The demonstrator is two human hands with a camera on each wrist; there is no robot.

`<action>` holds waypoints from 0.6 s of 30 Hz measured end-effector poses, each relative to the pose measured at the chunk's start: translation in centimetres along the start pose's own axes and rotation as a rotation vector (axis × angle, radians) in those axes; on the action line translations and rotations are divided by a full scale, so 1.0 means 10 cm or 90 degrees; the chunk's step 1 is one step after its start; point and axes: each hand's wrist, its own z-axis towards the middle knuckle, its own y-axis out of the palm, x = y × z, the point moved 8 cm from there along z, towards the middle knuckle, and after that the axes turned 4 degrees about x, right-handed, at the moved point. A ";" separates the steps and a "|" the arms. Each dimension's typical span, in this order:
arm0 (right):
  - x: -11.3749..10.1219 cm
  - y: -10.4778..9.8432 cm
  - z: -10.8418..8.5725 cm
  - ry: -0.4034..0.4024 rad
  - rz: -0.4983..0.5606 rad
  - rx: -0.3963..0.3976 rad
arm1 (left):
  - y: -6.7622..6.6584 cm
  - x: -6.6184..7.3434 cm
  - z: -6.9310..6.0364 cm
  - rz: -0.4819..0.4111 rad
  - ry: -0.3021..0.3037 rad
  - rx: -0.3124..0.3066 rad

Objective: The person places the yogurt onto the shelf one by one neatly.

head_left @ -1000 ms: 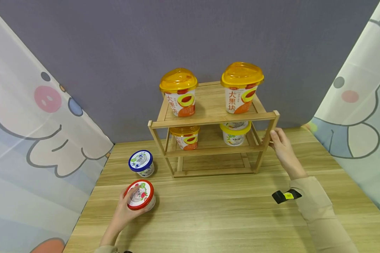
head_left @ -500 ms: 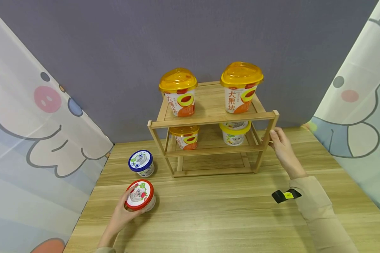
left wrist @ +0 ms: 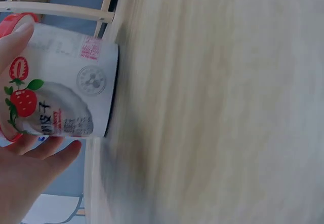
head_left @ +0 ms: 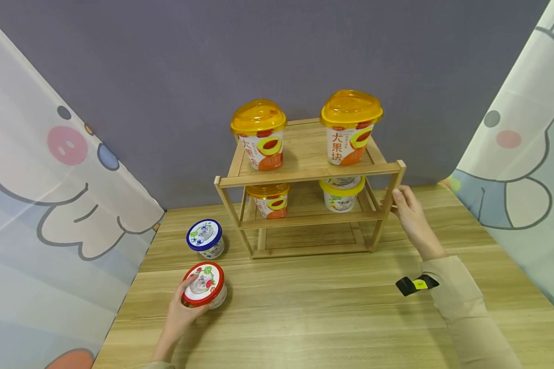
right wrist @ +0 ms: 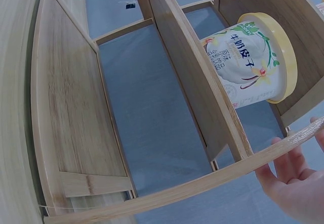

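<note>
My left hand [head_left: 181, 313] curls round the red-lidded tub [head_left: 204, 285], which stands on the table at the left front. In the left wrist view, thumb and fingers of the left hand [left wrist: 30, 168] lie on either side of the strawberry-print tub [left wrist: 66, 82]. My right hand [head_left: 411, 218] holds the right front post of the wooden rack [head_left: 314, 222]. Seen from the right wrist, fingertips of the right hand [right wrist: 298, 183] touch that post [right wrist: 202, 183], near the yellow-lidded tub [right wrist: 248, 64] on the middle shelf.
A blue-lidded tub [head_left: 205, 237] stands behind the red-lidded one. Two orange-lidded cups [head_left: 263, 148] [head_left: 348, 143] stand on the top shelf; another orange-lidded cup [head_left: 272, 205] and yellow-lidded tubs [head_left: 340, 200] are on the middle shelf. Printed curtains flank the table [head_left: 304, 307].
Fingers of my left hand have shifted slightly toward the left edge of the red lid. My right hand still holds the post.
</note>
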 end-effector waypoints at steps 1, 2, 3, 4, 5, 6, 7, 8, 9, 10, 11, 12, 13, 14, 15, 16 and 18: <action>0.00 0.00 0.00 -0.001 0.000 0.000 | 0.00 0.00 0.00 -0.003 -0.004 0.011; 0.00 0.00 0.00 -0.002 -0.001 0.000 | 0.00 0.00 0.00 -0.010 -0.009 0.022; 0.00 0.00 0.00 -0.003 -0.001 0.000 | 0.01 0.00 0.00 -0.019 -0.008 0.035; 0.00 0.00 0.00 -0.004 -0.004 0.000 | 0.01 0.00 0.01 -0.028 -0.004 0.049; 0.00 0.00 0.00 -0.005 -0.005 0.000 | 0.01 0.01 0.01 -0.044 0.001 0.062; 0.00 0.00 0.01 -0.006 -0.007 0.000 | 0.02 0.01 0.01 -0.067 0.006 0.073; 0.00 0.00 0.01 -0.007 -0.006 0.000 | 0.03 -0.01 0.02 -0.097 0.020 0.080; 0.00 0.00 0.01 -0.007 -0.008 0.001 | 0.04 -0.02 0.02 -0.121 0.022 0.086; 0.00 0.00 0.01 -0.008 -0.007 0.001 | 0.06 -0.03 0.03 -0.139 0.021 0.091; 0.00 0.00 0.01 -0.008 -0.008 0.001 | 0.07 -0.08 0.04 -0.158 0.021 0.095; 0.00 0.00 0.01 -0.008 -0.004 0.001 | 0.09 -0.12 0.05 -0.180 0.021 0.097; 0.00 0.00 0.01 -0.008 -0.004 0.001 | 0.11 -0.17 0.06 -0.189 0.018 0.100; 0.00 0.00 0.01 -0.008 -0.002 0.002 | 0.13 -0.22 0.07 -0.195 0.016 0.103; 0.00 0.00 0.01 -0.007 -0.005 0.001 | 0.14 -0.22 0.08 -0.189 0.001 0.107; 0.00 0.00 0.01 -0.007 -0.005 0.001 | 0.16 -0.19 0.08 -0.193 -0.016 0.106; 0.00 0.00 0.01 -0.005 -0.008 0.000 | 0.19 -0.22 0.10 -0.202 -0.005 0.106; -0.01 -0.01 0.00 -0.003 -0.015 0.000 | 0.25 -0.25 0.14 -0.211 -0.006 0.103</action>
